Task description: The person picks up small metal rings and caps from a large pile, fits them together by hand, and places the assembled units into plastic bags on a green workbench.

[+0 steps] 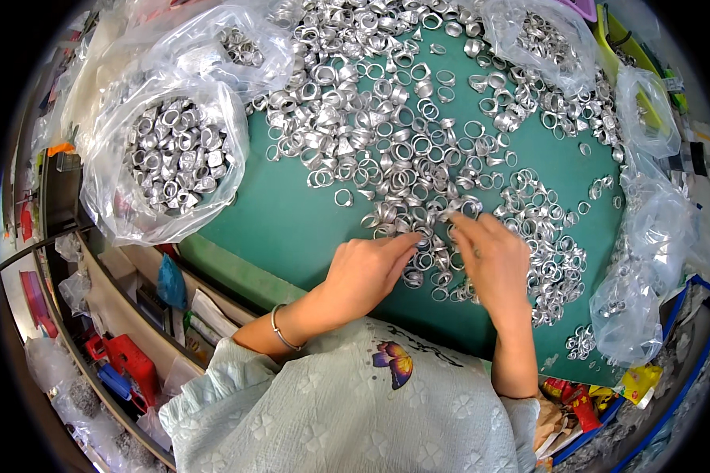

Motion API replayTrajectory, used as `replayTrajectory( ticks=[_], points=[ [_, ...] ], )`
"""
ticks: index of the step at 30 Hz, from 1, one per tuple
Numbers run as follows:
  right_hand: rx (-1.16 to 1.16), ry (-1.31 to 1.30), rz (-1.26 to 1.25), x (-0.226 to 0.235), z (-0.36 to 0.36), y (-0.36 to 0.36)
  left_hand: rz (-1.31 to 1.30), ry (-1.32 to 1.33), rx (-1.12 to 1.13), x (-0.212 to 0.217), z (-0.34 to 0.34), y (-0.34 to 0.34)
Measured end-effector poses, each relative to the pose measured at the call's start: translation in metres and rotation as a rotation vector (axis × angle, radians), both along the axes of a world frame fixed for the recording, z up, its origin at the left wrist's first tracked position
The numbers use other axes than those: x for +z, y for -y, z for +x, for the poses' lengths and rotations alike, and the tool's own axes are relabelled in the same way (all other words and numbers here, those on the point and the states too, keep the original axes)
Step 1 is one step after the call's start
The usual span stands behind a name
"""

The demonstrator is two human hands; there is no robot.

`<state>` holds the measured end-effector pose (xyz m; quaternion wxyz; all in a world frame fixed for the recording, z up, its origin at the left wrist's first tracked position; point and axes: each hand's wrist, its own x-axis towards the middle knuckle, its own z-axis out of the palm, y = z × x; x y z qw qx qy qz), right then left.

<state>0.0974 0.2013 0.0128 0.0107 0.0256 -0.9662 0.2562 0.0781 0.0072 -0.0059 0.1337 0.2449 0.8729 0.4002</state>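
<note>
A big spread of silver-coloured metal rings (418, 146) covers the middle of the green table top (280, 217). My left hand (371, 268) is at the near edge of this pile, thumb and forefinger closed together on a ring (423, 239). Just to its right, my right hand (493, 256) reaches down into the pile with thumb and forefinger apart. Its fingertips touch or hover over the rings and are slightly blurred. A separate heap of thinner rings (556, 268) lies to the right of my right hand, partly hidden behind it.
At the left stands an open clear plastic bag (233, 169) full of chunky rings. Another ring-filled bag (272, 59) sits behind it, and a third bag (572, 71) at the far right. Bags (631, 315) line the right edge. Below left, an open drawer holds a red tool (130, 366).
</note>
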Motion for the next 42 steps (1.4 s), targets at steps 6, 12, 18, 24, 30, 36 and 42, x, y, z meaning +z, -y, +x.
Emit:
replayTrajectory(
  ticks=[6,12,18,24,30,36,42],
  points=[
    [-0.252,-0.026,0.182,-0.003,0.012,-0.032,0.034,0.042,-0.118,-0.009,0.018,0.010],
    [-0.338,-0.014,-0.194,0.003,0.016,-0.006,-0.099,0.118,0.093,0.002,0.014,0.009],
    [-0.191,-0.058,-0.156,-0.001,0.016,0.027,-0.045,0.011,0.004,-0.005,0.023,0.027],
    [-0.181,-0.073,0.042,-0.015,0.002,0.049,0.085,0.021,0.086,-0.007,0.026,0.032],
    [-0.210,0.014,0.035,-0.010,0.011,0.029,0.154,0.001,0.133,-0.014,0.030,0.035],
    [-0.290,0.021,-0.005,0.001,0.007,0.034,0.101,-0.003,0.314,-0.009,0.015,0.028],
    [-0.220,-0.031,-0.105,0.001,-0.002,0.043,-0.039,-0.087,0.345,-0.013,-0.007,0.012]
  ],
)
